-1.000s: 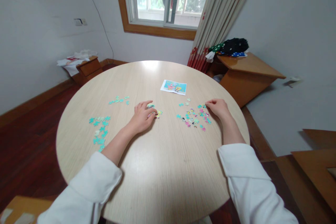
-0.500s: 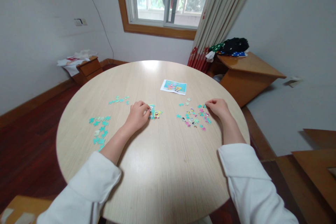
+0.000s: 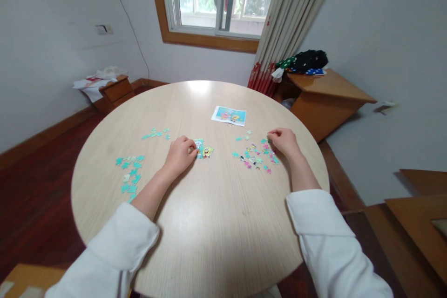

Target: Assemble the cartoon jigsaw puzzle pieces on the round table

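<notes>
My left hand (image 3: 181, 152) rests on the table with its fingers curled against the left edge of a small joined puzzle section (image 3: 206, 150), which shows a yellow cartoon figure on turquoise. The fingers cover part of that section. At the far right edge of a scattered heap of puzzle pieces (image 3: 256, 160), turquoise, pink and yellow, my right hand (image 3: 284, 141) pinches a small puzzle piece (image 3: 268, 139) between thumb and forefinger; most of it is hidden. Behind both hands lies a printed reference picture (image 3: 229, 115) on white paper.
Turquoise and pale green pieces (image 3: 131, 178) lie loose at the table's left, with a smaller group (image 3: 156, 134) behind them. The round wooden table (image 3: 209, 223) has a curved edge. A wooden cabinet (image 3: 324, 102) bearing dark cloth stands beyond it at right.
My right hand has shifted slightly left and away from me, to the upper right edge of the heap. My left hand stays at the joined section. The whole view has drifted a little.
</notes>
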Demonstrator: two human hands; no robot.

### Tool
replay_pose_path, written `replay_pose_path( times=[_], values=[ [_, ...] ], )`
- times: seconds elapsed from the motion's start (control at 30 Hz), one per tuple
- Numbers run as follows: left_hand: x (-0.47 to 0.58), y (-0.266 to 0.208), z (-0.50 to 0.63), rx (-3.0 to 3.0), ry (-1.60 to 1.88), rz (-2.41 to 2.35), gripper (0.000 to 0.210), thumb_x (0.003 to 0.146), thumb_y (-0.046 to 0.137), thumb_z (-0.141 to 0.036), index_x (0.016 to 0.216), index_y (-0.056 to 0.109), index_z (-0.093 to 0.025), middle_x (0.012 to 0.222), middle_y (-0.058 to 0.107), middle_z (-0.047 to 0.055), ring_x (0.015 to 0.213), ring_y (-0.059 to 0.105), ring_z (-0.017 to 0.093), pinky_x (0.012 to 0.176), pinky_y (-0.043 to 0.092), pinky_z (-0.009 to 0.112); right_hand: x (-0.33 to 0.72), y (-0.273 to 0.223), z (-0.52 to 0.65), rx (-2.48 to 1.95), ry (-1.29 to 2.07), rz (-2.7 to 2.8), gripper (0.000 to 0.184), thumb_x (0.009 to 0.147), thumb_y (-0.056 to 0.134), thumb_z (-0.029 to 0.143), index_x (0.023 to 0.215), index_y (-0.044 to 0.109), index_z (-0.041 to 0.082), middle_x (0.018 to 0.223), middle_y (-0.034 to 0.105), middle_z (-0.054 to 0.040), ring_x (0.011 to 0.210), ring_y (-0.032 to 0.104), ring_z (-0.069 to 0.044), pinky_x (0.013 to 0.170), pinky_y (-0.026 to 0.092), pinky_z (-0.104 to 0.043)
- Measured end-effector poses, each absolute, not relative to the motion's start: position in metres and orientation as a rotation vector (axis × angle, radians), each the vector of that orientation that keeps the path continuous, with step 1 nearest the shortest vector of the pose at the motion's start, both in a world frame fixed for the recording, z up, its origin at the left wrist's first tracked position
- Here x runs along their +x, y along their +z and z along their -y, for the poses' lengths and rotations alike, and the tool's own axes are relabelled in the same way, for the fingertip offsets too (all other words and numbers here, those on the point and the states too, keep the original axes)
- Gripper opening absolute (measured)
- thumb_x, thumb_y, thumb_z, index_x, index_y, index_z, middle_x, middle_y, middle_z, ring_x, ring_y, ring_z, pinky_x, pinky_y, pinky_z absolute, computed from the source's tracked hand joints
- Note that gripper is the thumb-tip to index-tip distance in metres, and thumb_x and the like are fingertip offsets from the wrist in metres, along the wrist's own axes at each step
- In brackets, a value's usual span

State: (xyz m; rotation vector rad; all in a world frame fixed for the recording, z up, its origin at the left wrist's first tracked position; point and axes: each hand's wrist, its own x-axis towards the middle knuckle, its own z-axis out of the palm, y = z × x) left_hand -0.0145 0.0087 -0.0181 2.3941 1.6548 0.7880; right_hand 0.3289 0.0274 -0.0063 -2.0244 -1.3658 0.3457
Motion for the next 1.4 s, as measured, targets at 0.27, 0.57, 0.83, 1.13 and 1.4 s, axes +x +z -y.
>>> replay_pose_path(
  times=[0.27, 0.57, 0.83, 1.13, 1.4],
  values=[
    [-0.011, -0.016, -0.009, 2.333, 0.892, -1.648, 0.01, 0.074, 0.052, -0.02, 0.07, 0.06, -0.018, 0.077, 0.056, 0.005, 0.08, 0.054, 0.02, 0.076, 0.042, 0.032, 0.307, 0.006, -0.024, -1.956, 0.409, 1.503, 0.016, 0.066, 0.056, 0.019, 0.074, 0.068, 0.013, 0.067, 0.065, -0.0047, 0.061, 0.056, -0.014, 0.059, 0.04, -0.025],
    [-0.013, -0.017, -0.011, 2.273, 0.965, -1.656, 0.005, 0.07, 0.05, -0.016, 0.069, 0.054, -0.018, 0.077, 0.056, 0.004, 0.076, 0.054, 0.019, 0.073, 0.042, 0.031, 0.307, 0.004, -0.023, -1.954, 0.448, 1.578, 0.016, 0.063, 0.055, 0.02, 0.072, 0.068, 0.014, 0.064, 0.065, -0.0045, 0.059, 0.057, -0.014, 0.058, 0.041, -0.024],
    [-0.014, -0.014, -0.012, 2.24, 1.014, -1.679, 0.006, 0.074, 0.045, -0.015, 0.07, 0.049, -0.019, 0.075, 0.057, 0.004, 0.074, 0.053, 0.018, 0.072, 0.042, 0.032, 0.312, 0.007, -0.016, -1.922, 0.678, 1.625, 0.012, 0.06, 0.058, 0.022, 0.066, 0.064, 0.013, 0.057, 0.06, -0.0027, 0.051, 0.049, -0.011, 0.047, 0.034, -0.022],
    [-0.015, -0.017, -0.014, 2.239, 0.994, -1.671, 0.008, 0.075, 0.041, -0.012, 0.074, 0.045, -0.019, 0.075, 0.055, 0.004, 0.071, 0.051, 0.018, 0.069, 0.041, 0.031, 0.299, 0.015, -0.01, -1.576, 1.105, 1.894, 0.02, 0.059, 0.066, 0.03, 0.066, 0.062, 0.013, 0.055, 0.057, -0.0007, 0.051, 0.048, -0.009, 0.049, 0.035, -0.021],
    [-0.013, -0.017, -0.013, 2.166, 0.995, -1.699, 0.01, 0.08, 0.037, -0.013, 0.08, 0.044, -0.02, 0.071, 0.052, 0.003, 0.068, 0.05, 0.018, 0.065, 0.039, 0.031, 0.293, 0.022, -0.007, -1.659, 1.025, 1.971, 0.009, 0.061, 0.057, 0.021, 0.065, 0.061, 0.014, 0.054, 0.055, 0.0007, 0.048, 0.046, -0.008, 0.046, 0.032, -0.02]
  ],
)
